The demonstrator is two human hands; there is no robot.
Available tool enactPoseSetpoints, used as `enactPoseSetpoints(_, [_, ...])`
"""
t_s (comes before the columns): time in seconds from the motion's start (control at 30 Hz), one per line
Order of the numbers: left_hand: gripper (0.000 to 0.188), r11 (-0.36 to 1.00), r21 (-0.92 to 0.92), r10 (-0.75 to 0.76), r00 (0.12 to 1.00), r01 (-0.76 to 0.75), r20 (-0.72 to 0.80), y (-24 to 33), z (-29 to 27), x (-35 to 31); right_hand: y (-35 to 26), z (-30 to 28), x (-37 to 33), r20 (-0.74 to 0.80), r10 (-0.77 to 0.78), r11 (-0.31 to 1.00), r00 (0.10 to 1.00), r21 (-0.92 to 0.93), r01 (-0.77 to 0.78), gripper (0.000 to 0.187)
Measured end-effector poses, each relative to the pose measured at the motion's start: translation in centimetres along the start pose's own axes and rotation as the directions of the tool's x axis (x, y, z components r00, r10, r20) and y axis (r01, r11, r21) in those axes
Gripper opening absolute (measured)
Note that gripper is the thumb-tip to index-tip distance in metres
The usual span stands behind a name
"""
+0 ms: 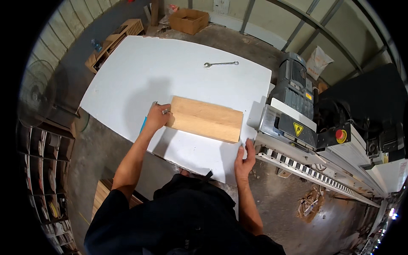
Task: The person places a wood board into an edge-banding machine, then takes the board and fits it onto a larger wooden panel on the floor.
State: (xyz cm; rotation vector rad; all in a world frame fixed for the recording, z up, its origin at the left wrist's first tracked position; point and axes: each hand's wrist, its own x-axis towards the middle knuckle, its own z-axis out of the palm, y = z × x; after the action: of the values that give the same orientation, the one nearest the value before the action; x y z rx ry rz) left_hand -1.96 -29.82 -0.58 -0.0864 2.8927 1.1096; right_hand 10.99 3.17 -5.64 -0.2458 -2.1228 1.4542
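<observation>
A light wooden board (207, 119) lies flat on the white tabletop (114, 80). At its left end is my left hand (158, 117), fingers closed around a thin silvery tool (166, 111) that is mostly hidden by the hand. A blue strip (143, 124) shows beside that wrist; whether it belongs to the tool I cannot tell. My right hand (245, 160) is open over the table's right edge, just off the board's near right corner, thumb and fingers apart and holding nothing.
A combination wrench (221, 64) lies toward the table's far side. A machine with a grey motor (293, 80) and a red stop button (341, 136) stands close on the right. There is a cardboard box (189, 21) behind, and a fan (38, 93) stands left.
</observation>
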Motion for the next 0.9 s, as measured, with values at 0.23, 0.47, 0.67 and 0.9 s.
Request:
enactPoseSetpoints(0.23, [0.061,0.993,-0.094,0.073,0.997,-0.074,-0.013,0.0,3.2,1.0,-6.6,8.2,4.5,0.540,-0.194,0.849,0.819,-0.326,0.416,0.066])
enactPoseSetpoints(0.47, [0.059,0.909,-0.417,-0.002,1.000,0.007,0.012,0.8,3.8,0.2,-1.7,8.5,7.4,0.432,-0.189,0.548,0.882,-0.699,0.460,0.078])
enactPoseSetpoints(0.67, [0.061,0.941,-0.337,-0.015,1.000,0.010,-0.012,0.2,4.4,0.6,1.3,3.4,9.0,0.339,0.490,0.867,0.803,-0.287,-0.408,0.079])
enactPoseSetpoints(0.9, [0.069,0.606,-0.670,-0.108,0.878,0.430,0.466,-0.8,1.5,3.0,-1.0,4.8,9.8,0.467,0.569,0.808,0.677,-0.164,-0.567,0.061])
